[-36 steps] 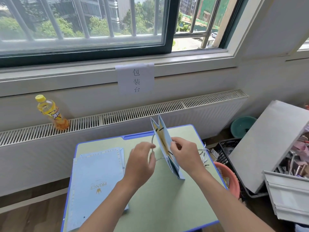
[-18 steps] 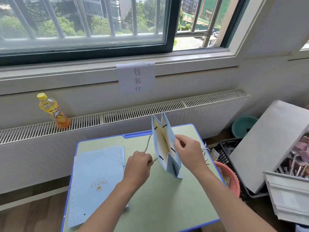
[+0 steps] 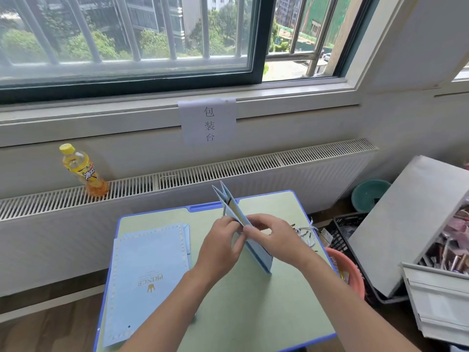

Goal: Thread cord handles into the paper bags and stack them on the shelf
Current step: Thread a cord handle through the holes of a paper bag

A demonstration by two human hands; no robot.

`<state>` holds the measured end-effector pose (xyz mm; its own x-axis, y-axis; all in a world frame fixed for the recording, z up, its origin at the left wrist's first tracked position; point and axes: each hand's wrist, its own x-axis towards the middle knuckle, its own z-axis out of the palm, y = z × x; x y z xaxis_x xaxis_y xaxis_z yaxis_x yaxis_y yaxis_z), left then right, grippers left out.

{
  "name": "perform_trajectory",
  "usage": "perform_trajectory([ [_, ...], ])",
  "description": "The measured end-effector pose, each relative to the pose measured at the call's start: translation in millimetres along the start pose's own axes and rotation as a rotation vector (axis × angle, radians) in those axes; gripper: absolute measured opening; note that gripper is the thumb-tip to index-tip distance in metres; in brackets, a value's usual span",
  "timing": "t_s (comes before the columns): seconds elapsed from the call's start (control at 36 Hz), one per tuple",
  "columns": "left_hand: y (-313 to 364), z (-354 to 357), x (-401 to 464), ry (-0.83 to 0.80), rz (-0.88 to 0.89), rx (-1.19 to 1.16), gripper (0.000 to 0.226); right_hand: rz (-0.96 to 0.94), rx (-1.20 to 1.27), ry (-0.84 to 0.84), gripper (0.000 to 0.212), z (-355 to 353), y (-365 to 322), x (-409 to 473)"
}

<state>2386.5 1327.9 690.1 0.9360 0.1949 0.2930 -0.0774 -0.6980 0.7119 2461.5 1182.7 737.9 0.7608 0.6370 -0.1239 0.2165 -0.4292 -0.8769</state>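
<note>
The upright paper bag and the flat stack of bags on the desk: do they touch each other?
Apart. The head view shows bare green desk between the upright paper bag and the flat stack.

Bright window [image 3: 127, 34] daylight, sharp, wide-angle edge distortion

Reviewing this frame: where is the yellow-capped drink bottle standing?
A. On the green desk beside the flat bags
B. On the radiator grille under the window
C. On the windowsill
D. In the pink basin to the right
B: the drink bottle stands on the radiator grille, left of and behind the green desk.
</note>
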Motion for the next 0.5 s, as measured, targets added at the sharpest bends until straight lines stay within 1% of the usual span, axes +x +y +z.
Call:
perform_trajectory([
  [0.08,-0.9,-2.5,2.1,0.028,0.01,0.027,0.015,-0.061,-0.042,-0.021,0.024,-5.0,-4.9,-1.2],
  [0.14,-1.1,-6.3,5.7,0.103,0.059,0.08,0.014,-0.094,-0.102,0.003,0.023,-7.7,-7.4,-0.4],
  [0.19,-2.8,-13.7,12.8,0.23,0.119,0.138,0.021,-0.112,-0.211,0.026,0.024,-9.7,-7.1,1.1],
  [0.22,-4.2,-18.7,18.2,0.282,0.135,0.176,0.03,-0.12,-0.271,0.039,0.025,-10.3,-6.0,1.8],
  [0.25,-5.7,-24.4,24.1,0.299,0.143,0.221,0.041,-0.128,-0.325,0.056,0.026,-10.8,-4.5,2.3],
  [0.31,-9.8,-35.2,35.9,0.221,0.17,0.319,0.063,-0.136,-0.415,0.09,0.026,-12.0,-1.9,2.9],
  [0.33,-12.7,-39.3,41.2,0.146,0.194,0.37,0.066,-0.137,-0.455,0.098,0.025,-12.7,-0.8,3.1],
  [0.36,-16.2,-41.8,45.4,0.059,0.214,0.417,0.06,-0.134,-0.491,0.101,0.024,-13.4,0.3,3.2],
  [0.39,-18.8,-44.4,48.2,-0.013,0.225,0.451,0.047,-0.126,-0.522,0.103,0.024,-14.1,0.9,3.3],
  [0.42,-20.7,-46.8,49.9,-0.05,0.232,0.46,0.03,-0.119,-0.548,0.109,0.024,-14.7,1.3,3.6],
  [0.44,-21.6,-48.8,51.0,-0.069,0.24,0.453,0.014,-0.117,-0.566,0.12,0.024,-15.2,1.5,3.8],
  [0.47,-21.1,-50.4,51.8,-0.071,0.25,0.44,0.004,-0.124,-0.576,0.137,0.023,-15.8,1.6,4.2],
  [0.5,-19.1,-51.7,52.7,-0.055,0.266,0.432,0.004,-0.138,-0.576,0.16,0.022,-16.5,1.6,4.5],
])
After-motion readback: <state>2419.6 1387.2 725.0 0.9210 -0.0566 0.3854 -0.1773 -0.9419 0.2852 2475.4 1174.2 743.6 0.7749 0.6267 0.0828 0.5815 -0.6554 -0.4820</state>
